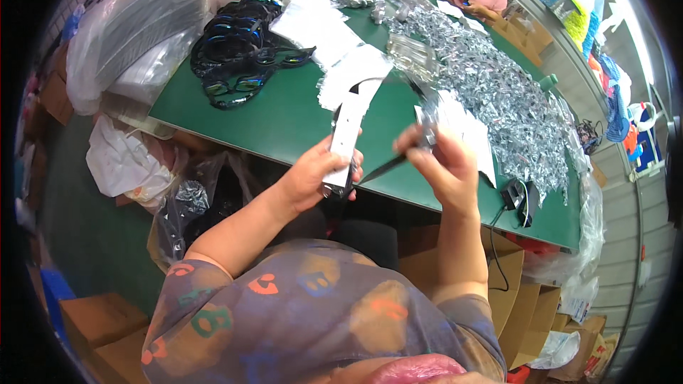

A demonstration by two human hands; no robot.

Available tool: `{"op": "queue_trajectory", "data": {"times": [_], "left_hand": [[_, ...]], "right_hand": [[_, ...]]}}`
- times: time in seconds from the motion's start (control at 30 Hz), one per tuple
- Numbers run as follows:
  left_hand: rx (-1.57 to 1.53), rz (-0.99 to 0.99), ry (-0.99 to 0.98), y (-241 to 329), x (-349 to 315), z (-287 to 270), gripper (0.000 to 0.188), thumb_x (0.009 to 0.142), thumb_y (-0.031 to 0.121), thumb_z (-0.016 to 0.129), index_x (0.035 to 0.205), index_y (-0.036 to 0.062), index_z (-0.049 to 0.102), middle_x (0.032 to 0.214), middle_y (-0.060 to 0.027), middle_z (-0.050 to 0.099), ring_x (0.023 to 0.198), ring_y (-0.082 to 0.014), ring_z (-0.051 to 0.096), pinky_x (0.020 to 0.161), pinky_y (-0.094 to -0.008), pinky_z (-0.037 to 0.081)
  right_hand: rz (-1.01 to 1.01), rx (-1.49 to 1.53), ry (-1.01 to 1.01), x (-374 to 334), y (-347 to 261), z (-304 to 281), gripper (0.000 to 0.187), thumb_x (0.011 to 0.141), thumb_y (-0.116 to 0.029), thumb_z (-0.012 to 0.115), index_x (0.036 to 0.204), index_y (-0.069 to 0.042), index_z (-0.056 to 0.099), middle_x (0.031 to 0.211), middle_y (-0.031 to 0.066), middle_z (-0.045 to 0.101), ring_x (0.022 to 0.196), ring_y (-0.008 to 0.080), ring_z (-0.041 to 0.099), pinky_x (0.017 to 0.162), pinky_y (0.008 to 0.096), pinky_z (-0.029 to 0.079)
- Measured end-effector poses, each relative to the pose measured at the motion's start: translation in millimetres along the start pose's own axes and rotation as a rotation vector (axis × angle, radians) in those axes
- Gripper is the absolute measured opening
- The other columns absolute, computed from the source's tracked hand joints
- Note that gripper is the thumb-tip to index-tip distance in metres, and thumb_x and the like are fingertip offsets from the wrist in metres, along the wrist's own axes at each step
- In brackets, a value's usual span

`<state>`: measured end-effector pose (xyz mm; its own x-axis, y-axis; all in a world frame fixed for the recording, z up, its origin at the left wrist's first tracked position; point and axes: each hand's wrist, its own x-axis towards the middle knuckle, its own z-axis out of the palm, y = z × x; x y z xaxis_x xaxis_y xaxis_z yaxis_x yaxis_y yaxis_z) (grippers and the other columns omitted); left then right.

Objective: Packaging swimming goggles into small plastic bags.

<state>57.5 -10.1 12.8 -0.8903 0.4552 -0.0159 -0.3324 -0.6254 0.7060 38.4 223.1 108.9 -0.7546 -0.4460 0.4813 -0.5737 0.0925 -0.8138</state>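
Left hand (pixel 316 172): curled round a white strip (pixel 346 128) poking out toward 12 o'clock
Right hand (pixel 453 165): pinching a blurry dark piece (pixel 428 133) at its 11
Black strap (pixel 384 168): stretches between hands
Table (pixel 267 129): green, goggles (pixel 238 39) at 11, clear plastic bits (pixel 498 89) at 2
Room: cardboard boxes (pixel 103 318) around 8

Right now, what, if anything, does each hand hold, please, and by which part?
Left hand: a white strip, by its lower part; right hand: too blurred to tell.
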Motion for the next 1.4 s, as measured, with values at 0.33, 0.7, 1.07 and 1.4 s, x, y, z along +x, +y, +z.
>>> {"op": "queue_trajectory", "data": {"times": [0.33,0.7,1.07,1.4], "left_hand": [[-0.010,0.030,-0.066,-23,9,20,0.042,0.101,0.017,0.053,0.140,0.0080,0.041,0.110,-0.0106,0.059,0.092,-0.0205,0.066,0.071,-0.0376,0.062],[0.347,0.037,-0.014,-27,0,5,0.032,0.106,0.020,0.056,0.133,0.0060,0.045,0.100,-0.0049,0.061,0.082,-0.0134,0.064,0.076,-0.0277,0.054],[-0.218,-0.496,-0.105,-9,-57,-15,0.048,0.101,0.024,0.055,0.143,0.0026,0.044,0.099,-0.0111,0.060,0.080,-0.0206,0.065,0.054,-0.0331,0.058],[-0.209,-0.633,-0.064,-4,-81,-27,0.049,0.101,0.022,0.054,0.144,0.0023,0.044,0.101,-0.0104,0.060,0.081,-0.0196,0.065,0.054,-0.0321,0.059]], "right_hand": [[-0.174,-0.388,0.354,53,68,50,0.024,0.087,-0.012,0.079,0.104,-0.001,0.066,0.089,0.0076,0.060,0.079,0.0199,0.060,0.070,0.0330,0.050],[0.491,0.475,0.284,33,92,62,0.022,0.098,-0.030,0.072,0.102,-0.010,0.067,0.083,-0.0060,0.063,0.074,0.0041,0.052,0.070,0.0204,0.041],[0.712,0.887,-0.145,-13,102,45,0.048,0.106,-0.046,0.052,0.123,-0.004,0.069,0.126,0.0219,0.070,0.117,0.0308,0.067,0.106,0.0449,0.046],[0.780,1.104,0.165,-44,94,73,0.031,0.101,-0.022,0.066,0.125,-0.004,0.064,0.118,0.0130,0.073,0.112,0.0260,0.069,0.100,0.0378,0.051]]}}
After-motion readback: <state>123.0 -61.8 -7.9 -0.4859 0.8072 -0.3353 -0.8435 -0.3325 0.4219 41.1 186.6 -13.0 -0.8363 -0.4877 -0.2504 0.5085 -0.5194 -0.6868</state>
